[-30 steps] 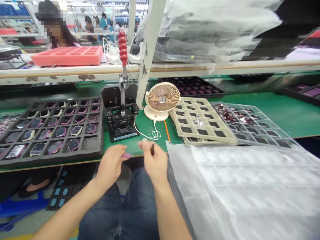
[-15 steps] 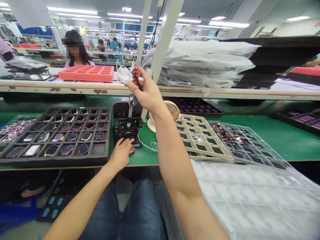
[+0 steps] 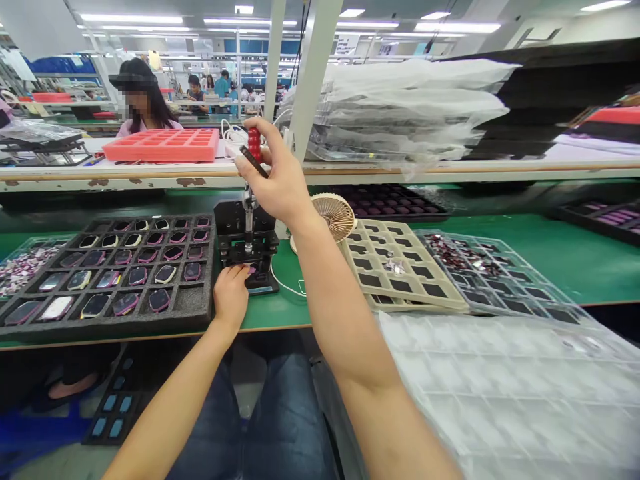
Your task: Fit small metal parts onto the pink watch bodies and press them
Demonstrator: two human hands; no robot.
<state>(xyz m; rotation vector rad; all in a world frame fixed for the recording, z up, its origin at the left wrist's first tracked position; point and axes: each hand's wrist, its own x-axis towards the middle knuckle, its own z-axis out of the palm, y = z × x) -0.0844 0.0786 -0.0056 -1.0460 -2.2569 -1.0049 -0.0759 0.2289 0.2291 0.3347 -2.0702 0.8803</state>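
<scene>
A small black hand press (image 3: pixel 249 233) with a red ribbed lever handle (image 3: pixel 254 143) stands in front of me. My right hand (image 3: pixel 277 172) is curled round the raised handle, and a dark, narrow tool (image 3: pixel 254 161) is pinched between its thumb and fingers; its exact kind is unclear. Low at the press base, my left hand (image 3: pixel 232 293) has its fingers closed at the front of the fixture. A purple watch case (image 3: pixel 251 270) shows only in part at its fingertips. Just left, a black foam tray (image 3: pixel 197 303) holds rows of watch cases.
Right of the press are a small fan (image 3: pixel 336 217), a beige tray (image 3: pixel 400 293) and a clear tray (image 3: pixel 500 303) with dark small parts. A shelf (image 3: pixel 165 175) above carries a red tray (image 3: pixel 163 147) and wrapped stacks (image 3: pixel 400 113). A person (image 3: pixel 143 100) sits beyond.
My left hand has moved up and inward with the purple watch case, from the front edge of the press base to its fixture. My right hand stays at the red handle, fingers shifted slightly.
</scene>
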